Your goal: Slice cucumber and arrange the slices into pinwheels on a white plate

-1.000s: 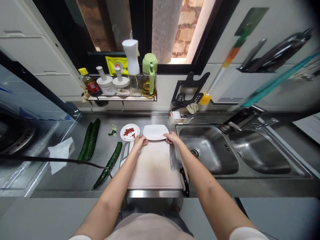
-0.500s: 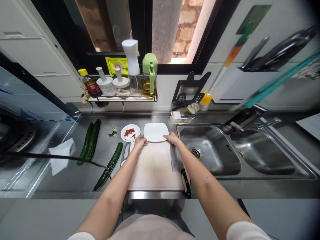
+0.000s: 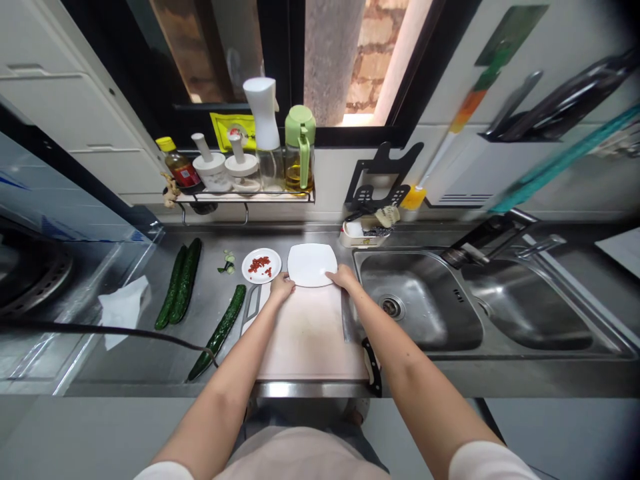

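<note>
A white square plate with rounded corners [image 3: 313, 265] is at the far end of the pale cutting board [image 3: 307, 337]. My left hand [image 3: 283, 288] is closed on the plate's near left corner. On its near right side, my right hand [image 3: 343, 276] grips the rim, thumb on top. Just left of the plate sits a round white plate [image 3: 261, 279] with chopped red pieces [image 3: 259, 265] on it. Beside the board's right edge lies a knife with a black handle [image 3: 371, 367], its blade partly hidden by my right arm.
Two cucumbers [image 3: 185, 280] lie at the left, and another cucumber [image 3: 220, 330] is nearer the board. Cucumber scraps [image 3: 228, 262] lie beyond it. A dark cable [image 3: 150, 335] crosses the left side. The double sink [image 3: 420, 307] is to the right; a condiment rack [image 3: 245, 198] hangs behind.
The square plate has tilted slightly, showing more of its face. Both hands keep their hold on it and have hardly moved.
</note>
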`<action>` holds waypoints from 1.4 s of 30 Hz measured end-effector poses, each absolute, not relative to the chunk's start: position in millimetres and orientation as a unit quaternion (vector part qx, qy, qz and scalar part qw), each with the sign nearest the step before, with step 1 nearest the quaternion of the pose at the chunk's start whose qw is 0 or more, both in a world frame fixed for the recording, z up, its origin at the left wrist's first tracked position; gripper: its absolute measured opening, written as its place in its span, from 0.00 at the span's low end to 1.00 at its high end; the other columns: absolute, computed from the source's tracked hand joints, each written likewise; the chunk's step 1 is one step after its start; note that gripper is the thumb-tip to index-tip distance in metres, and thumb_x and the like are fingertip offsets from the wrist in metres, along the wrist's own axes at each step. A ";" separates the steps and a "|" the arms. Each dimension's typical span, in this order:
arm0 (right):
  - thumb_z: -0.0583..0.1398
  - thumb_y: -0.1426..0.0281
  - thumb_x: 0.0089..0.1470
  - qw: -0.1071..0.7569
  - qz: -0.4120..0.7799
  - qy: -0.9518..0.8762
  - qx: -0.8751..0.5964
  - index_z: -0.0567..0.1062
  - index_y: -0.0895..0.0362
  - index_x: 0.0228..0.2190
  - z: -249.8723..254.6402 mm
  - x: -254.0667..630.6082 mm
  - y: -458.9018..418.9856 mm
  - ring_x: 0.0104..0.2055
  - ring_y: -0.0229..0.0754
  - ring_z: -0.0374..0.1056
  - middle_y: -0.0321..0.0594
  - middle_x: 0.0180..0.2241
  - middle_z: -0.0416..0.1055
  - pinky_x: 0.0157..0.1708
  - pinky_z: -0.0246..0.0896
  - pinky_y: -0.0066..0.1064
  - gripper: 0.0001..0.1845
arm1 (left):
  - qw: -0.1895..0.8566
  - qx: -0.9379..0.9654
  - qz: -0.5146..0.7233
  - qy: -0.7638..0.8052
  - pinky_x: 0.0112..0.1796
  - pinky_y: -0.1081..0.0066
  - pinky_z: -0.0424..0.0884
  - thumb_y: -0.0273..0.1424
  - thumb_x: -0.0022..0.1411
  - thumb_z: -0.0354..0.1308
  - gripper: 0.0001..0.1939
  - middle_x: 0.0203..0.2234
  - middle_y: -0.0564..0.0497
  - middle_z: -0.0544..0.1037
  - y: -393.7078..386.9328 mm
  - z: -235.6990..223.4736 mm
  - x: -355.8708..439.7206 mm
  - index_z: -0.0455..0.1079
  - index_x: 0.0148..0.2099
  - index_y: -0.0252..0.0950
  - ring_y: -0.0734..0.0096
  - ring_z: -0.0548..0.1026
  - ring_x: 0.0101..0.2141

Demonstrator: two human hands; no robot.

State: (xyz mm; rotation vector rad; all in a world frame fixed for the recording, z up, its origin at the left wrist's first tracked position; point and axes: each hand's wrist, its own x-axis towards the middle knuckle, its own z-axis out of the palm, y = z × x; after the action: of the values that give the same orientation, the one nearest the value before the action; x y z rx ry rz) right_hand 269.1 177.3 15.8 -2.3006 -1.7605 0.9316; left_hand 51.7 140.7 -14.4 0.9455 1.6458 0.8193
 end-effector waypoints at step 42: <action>0.52 0.58 0.56 0.198 0.215 -0.575 -0.764 0.72 0.60 0.46 19.7 299.3 23.8 0.34 0.44 0.68 0.41 0.30 0.72 0.34 0.55 0.30 0.23 | 0.299 0.485 0.443 0.692 0.29 0.77 0.65 0.35 0.58 0.55 0.20 0.22 0.56 0.70 37.0 -2.7 -16.2 0.70 0.51 0.34 0.78 0.68 0.23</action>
State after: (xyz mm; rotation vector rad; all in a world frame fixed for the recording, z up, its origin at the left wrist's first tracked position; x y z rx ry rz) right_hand 299.3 23.8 19.7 -2.1387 -1.6102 0.6006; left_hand -16.2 37.0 -2.7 1.2889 1.8369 1.1774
